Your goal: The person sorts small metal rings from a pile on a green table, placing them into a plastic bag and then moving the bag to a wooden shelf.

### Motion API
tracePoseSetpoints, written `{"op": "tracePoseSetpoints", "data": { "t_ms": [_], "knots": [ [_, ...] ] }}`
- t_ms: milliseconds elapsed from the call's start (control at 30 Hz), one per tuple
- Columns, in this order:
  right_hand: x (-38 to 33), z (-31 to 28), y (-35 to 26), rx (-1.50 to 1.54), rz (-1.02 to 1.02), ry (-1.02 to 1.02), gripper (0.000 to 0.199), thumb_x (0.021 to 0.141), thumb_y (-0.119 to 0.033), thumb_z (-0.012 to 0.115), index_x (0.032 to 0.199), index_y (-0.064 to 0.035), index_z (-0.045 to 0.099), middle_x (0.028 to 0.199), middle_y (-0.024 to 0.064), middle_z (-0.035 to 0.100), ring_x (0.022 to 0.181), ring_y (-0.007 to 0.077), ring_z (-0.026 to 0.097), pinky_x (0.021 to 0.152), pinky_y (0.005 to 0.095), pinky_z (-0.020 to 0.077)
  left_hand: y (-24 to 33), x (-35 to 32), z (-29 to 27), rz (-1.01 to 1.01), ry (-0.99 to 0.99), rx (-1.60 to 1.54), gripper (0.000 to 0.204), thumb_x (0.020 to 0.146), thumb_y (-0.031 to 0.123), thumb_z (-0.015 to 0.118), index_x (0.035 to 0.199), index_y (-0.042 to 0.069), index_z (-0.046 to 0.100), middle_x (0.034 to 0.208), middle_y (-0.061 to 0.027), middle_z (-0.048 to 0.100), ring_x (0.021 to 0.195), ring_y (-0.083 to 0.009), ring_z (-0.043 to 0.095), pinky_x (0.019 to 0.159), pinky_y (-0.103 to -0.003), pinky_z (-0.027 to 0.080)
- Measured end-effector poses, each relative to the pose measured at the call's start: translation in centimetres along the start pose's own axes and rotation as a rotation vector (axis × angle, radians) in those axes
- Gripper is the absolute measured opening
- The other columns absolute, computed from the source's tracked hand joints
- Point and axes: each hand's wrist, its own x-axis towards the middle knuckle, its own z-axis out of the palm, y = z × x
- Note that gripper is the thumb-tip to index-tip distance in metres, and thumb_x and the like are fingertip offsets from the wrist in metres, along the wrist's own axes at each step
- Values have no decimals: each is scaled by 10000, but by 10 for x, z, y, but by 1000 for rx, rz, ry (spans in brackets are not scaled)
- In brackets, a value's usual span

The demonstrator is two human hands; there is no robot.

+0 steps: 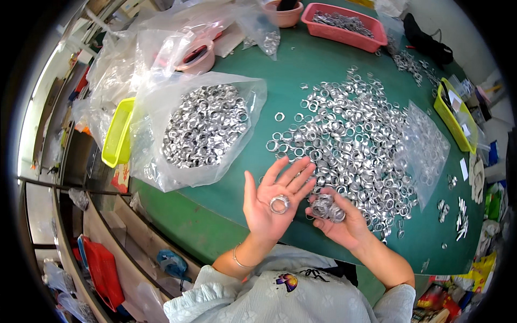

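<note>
My left hand [274,207] is palm up with its fingers stretched out. On that palm lies a shiny metal ring [279,204], with no finger closed round it. Close by on the right, my right hand [347,225] has its fingers curled round a small cluster of metal rings [326,208]. Just beyond both hands spreads a wide heap of loose silvery rings [350,145], some with angular outer edges. To the left, an open clear plastic bag [250,97] lies on the table with a dense pile of similar rings [204,126] in it.
The green table [269,64] bears a pink tray [344,29] of metal parts at the back. A yellow-green basket [117,134] stands left, another basket [456,116] right. A clear bag [428,151] covers the heap's right side. Small metal pins [462,219] lie near the right edge.
</note>
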Motion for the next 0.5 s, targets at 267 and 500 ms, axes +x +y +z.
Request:
{"op": "tracePoseSetpoints", "data": {
  "t_ms": [267,500],
  "knots": [
    [-21,5,8,-120,-108,270,405,879,-153,557,1261,-105,431,1116,34,555,1012,144,536,826,294,453,-61,5,15,231,-517,1753,804,821,513,498,1371,-5,225,1431,-238,190,1312,-436,196,1044,-511,182],
    [-81,-26,-42,84,-402,311,359,830,-127,621,1168,-111,503,1077,94,572,936,217,576,748,285,471,-62,20,43,126,-627,1751,580,788,103,615,1306,27,364,1358,-210,321,1269,-396,302,1029,-464,255]
  ]
}}
